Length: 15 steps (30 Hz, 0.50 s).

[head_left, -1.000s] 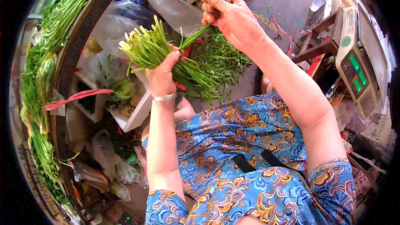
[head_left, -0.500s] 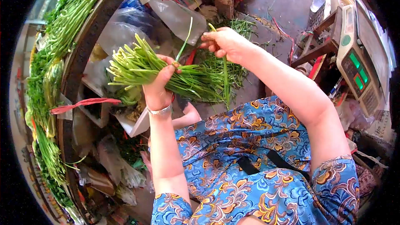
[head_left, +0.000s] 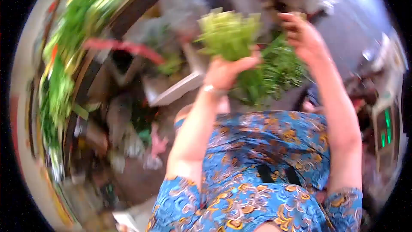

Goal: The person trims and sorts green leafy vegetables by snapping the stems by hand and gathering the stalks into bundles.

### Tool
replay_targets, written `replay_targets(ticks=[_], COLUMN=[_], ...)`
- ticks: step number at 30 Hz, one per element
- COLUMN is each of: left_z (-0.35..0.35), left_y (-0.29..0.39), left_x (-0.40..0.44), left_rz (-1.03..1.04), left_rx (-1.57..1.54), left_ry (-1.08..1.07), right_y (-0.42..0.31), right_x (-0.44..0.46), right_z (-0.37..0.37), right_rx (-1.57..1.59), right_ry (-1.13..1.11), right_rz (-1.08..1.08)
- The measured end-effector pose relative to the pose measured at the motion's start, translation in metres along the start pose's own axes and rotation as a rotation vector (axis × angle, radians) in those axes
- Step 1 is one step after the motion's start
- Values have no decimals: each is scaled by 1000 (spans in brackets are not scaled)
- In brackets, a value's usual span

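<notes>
My left hand (head_left: 229, 71) is wrapped round a thick bunch of green stalks (head_left: 229, 32), its pale cut ends pointing up and its leaves hanging down. Off to the right, my right hand (head_left: 300, 36) is raised with curled fingers. A small pale tip shows just above those fingers, like the end of a single green stalk (head_left: 303, 16); motion blur hides most of it. Loose greens (head_left: 283, 66) lie behind and below, between my two hands.
A curved shelf edge (head_left: 101, 38) runs along the left, with leafy greens (head_left: 88, 21) piled beyond it. A white box edge (head_left: 176, 89) lies below a red strip (head_left: 124, 46). At right stands a scale with a lit green display (head_left: 386, 129).
The view has swung left and blurred. My left hand has turned the bunch from lying sideways to standing more upright. My right hand stays raised to its right.
</notes>
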<state>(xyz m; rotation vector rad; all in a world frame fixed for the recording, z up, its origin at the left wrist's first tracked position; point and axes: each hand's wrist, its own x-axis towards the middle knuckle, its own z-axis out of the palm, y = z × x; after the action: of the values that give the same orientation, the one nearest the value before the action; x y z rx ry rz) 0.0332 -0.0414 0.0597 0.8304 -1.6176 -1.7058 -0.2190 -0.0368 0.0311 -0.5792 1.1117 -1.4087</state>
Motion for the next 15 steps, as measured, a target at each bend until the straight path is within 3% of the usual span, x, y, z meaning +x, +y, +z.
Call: replay_targets(ticks=[2,3,4,5,6,7,9,10,11,12,15], left_z=[-5,-8,-4,0,3,2,3,7,7,2,-7], left_y=[-16,-24,-25,-27,-30,-31,-38,-41,-46,-43,-32], left_x=[3,6,7,9,11,10,10,10,9,7,-10], left_rz=[9,162,168,266,366,315,283,319,324,234,184], left_rx=[14,110,-72,-112,-159,-205,-327,-393,-450,-459,-341], left_ry=[-1,-9,-28,-7,-1,-31,-9,36,64,26,246], right_y=[-2,-6,-9,-10,-7,-3,-19,-39,-43,-46,-54], right_x=[4,3,12,26,40,55,62,49,40,30,12], right_z=[-17,-12,-38,-62,-103,-144,-172,-145,-131,-119,-87], right_rx=[114,45,77,62,-171,-408,-357,70,83,-78,-363], right_ry=[-146,34,-89,27,182,357,248,76,40,173,416], right_rz=[-44,-78,-144,-177,-251,-288,-270,-277,-272,-399,-624])
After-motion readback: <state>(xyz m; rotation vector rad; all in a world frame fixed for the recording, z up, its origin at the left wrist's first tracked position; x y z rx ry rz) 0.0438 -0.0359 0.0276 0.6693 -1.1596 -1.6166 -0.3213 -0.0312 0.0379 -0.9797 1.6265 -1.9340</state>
